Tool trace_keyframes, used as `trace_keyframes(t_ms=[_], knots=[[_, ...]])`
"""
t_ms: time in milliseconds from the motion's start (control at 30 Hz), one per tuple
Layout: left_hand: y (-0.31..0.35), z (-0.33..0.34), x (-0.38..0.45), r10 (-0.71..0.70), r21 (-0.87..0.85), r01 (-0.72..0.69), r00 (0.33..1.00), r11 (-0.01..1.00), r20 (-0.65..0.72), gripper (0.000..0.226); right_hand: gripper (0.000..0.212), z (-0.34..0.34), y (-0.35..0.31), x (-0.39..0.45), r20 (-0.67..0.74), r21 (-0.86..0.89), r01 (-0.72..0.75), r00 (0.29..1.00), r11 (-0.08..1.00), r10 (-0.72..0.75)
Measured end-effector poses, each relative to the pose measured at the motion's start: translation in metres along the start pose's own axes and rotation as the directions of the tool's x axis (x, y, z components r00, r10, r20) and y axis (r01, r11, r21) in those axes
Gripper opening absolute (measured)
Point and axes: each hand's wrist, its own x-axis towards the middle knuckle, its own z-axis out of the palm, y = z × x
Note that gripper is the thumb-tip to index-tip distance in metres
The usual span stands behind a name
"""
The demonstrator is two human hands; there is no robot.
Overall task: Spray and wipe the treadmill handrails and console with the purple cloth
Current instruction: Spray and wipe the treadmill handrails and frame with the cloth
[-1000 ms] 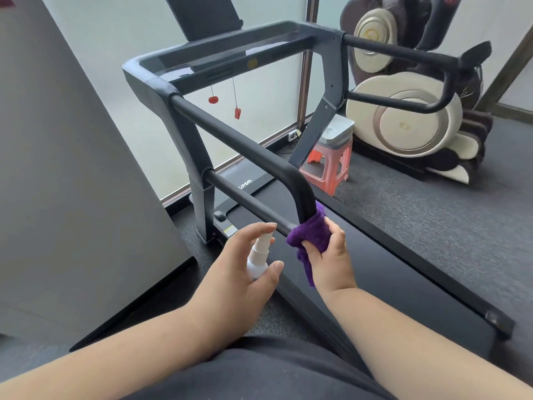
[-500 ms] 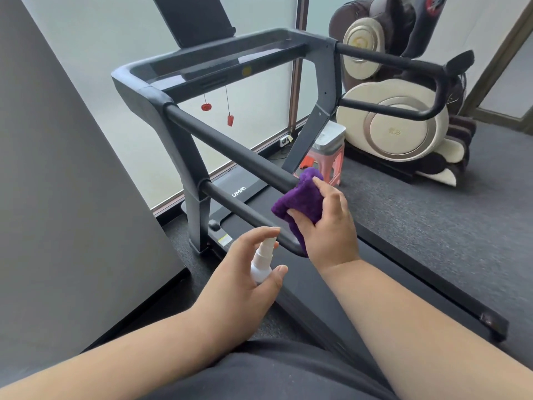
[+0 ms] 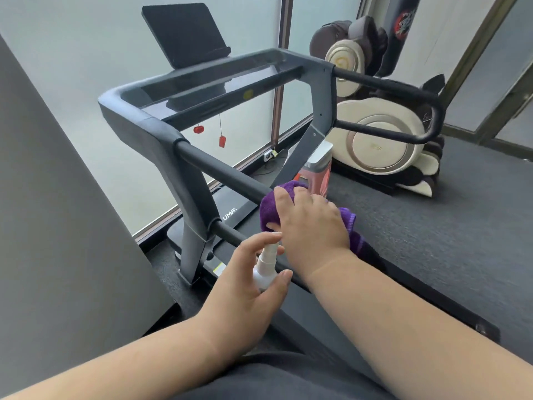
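1. Wiping is the step in hand: the right hand [image 3: 313, 223] curls over a bunched purple terry cloth [image 3: 277, 206] and presses it round the upper bar of the black padded left handrail [image 3: 222, 171], near that bar's near end.
2. Left hand [image 3: 245, 287] grips a small white spray bottle [image 3: 266, 267], forefinger laid over the nozzle, just near of the cloth and beside the lower bar.
3. Next move, as I judge it, calls for sliding the cloth far along the bar toward the glossy dark treadmill console [image 3: 207, 82]; the right handrail [image 3: 403, 88] and the console look still to be done.
4. Surface: smooth rounded tube, so the cloth should glide if wrapped snugly.
5. Room: dark grey carpet [image 3: 447, 226], frosted window wall [image 3: 72, 67] at far left, cream and brown massage chair [image 3: 377, 140] at far right, orange plastic stool [image 3: 320, 168] behind the cloth.
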Motion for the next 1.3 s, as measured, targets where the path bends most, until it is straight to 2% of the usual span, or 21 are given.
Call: trace_keyframes(t_ms=[100, 467, 800, 1067, 1167, 1300], knots=[[-0.013, -0.03, 0.018, 0.03, 0.007, -0.03, 0.999, 1.0, 0.014, 0.048, 0.064, 0.007, -0.026, 0.029, 0.014, -0.042, -0.008, 1.0, 0.999, 0.008], [-0.06, -0.138, 0.048, -0.012, 0.023, 0.013, 1.0, 1.0, -0.012, 0.046, 0.058, 0.027, -0.113, 0.125, 0.05, -0.106, -0.016, 0.999, 0.994, 0.021], [-0.081, -0.193, 0.043, -0.004, 0.047, 0.006, 0.998, 0.999, -0.061, 0.049, 0.054, 0.035, -0.166, 0.174, 0.027, -0.054, 0.013, 1.0, 0.998, -0.012], [-0.071, -0.21, 0.065, 0.091, 0.043, -0.085, 0.985, 0.995, -0.144, 0.05, 0.053, 0.028, -0.16, 0.163, -0.001, 0.132, 0.23, 0.973, 0.964, -0.232], [-0.062, -0.227, 0.087, 0.133, 0.061, -0.124, 0.975, 0.99, -0.18, 0.049, 0.055, 0.018, -0.165, 0.146, 0.049, 0.261, 0.308, 0.942, 0.915, -0.331], [-0.057, -0.243, 0.116, 0.122, 0.174, -0.084, 0.968, 0.981, -0.219, 0.048, 0.057, 0.014, -0.17, 0.103, 0.119, 0.518, 0.154, 0.961, 0.841, -0.249]])
